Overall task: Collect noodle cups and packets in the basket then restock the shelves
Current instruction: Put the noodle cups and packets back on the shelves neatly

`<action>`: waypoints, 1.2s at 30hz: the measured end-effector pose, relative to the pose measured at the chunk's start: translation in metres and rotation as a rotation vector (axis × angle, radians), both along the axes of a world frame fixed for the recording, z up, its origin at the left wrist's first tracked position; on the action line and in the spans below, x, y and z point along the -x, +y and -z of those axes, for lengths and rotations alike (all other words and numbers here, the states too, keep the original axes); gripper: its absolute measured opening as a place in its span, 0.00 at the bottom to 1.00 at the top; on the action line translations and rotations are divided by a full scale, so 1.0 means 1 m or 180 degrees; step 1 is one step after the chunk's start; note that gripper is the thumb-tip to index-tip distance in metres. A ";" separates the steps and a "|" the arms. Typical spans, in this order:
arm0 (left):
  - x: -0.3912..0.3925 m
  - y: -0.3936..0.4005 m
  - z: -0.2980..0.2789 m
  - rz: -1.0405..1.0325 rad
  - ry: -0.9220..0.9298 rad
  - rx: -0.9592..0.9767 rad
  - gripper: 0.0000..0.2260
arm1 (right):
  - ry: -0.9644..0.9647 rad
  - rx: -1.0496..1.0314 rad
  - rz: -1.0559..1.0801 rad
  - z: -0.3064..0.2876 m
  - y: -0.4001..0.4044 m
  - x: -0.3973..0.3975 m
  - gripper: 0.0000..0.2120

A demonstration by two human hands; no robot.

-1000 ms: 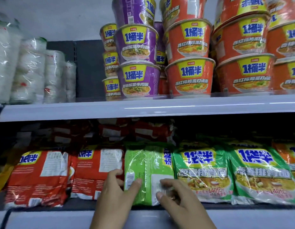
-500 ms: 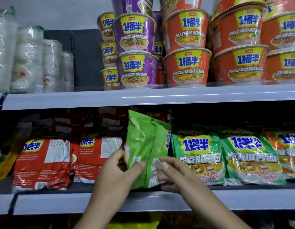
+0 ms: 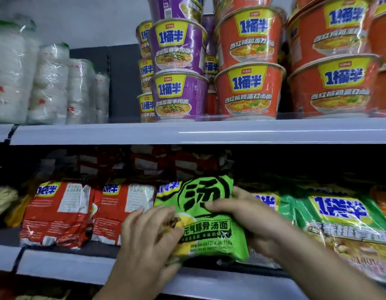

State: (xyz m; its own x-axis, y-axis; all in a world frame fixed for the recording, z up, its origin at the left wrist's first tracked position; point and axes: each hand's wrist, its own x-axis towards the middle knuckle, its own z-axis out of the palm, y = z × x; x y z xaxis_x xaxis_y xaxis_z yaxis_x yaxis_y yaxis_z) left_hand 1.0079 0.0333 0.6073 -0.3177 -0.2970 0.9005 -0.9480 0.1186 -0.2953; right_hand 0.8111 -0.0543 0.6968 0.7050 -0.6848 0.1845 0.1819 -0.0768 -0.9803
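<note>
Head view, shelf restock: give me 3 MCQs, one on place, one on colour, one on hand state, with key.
1. Where is the green packet?
A. upper shelf, among the cups
B. front of the lower shelf, between red and green packets
C. in a basket

2. What colour are the cups stacked left of the orange cups?
A. purple
B. blue
C. white

3. How is the green packet held?
A. left hand alone
B. by no hand
C. both hands grip it

Key: 1 B, it sits at the lower shelf edge beside the red packets. 2 A, the purple cups stand there. 3 C, left hand and right hand curl round its sides.
</note>
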 end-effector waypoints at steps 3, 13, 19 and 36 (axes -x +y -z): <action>-0.005 -0.004 0.008 0.0058 0.0432 -0.0755 0.28 | 0.0008 0.0215 0.0360 0.026 -0.004 -0.009 0.19; -0.023 -0.027 -0.008 0.0092 0.0542 -0.1031 0.28 | 0.0185 0.1860 0.1472 0.056 -0.006 -0.018 0.30; -0.044 -0.034 0.001 -0.0113 0.0159 -0.1080 0.28 | 0.0910 0.2609 0.2233 0.062 0.010 -0.049 0.46; -0.041 -0.039 0.000 -0.0503 0.0852 -0.1729 0.50 | 0.2560 0.3628 0.2451 0.075 -0.003 -0.059 0.43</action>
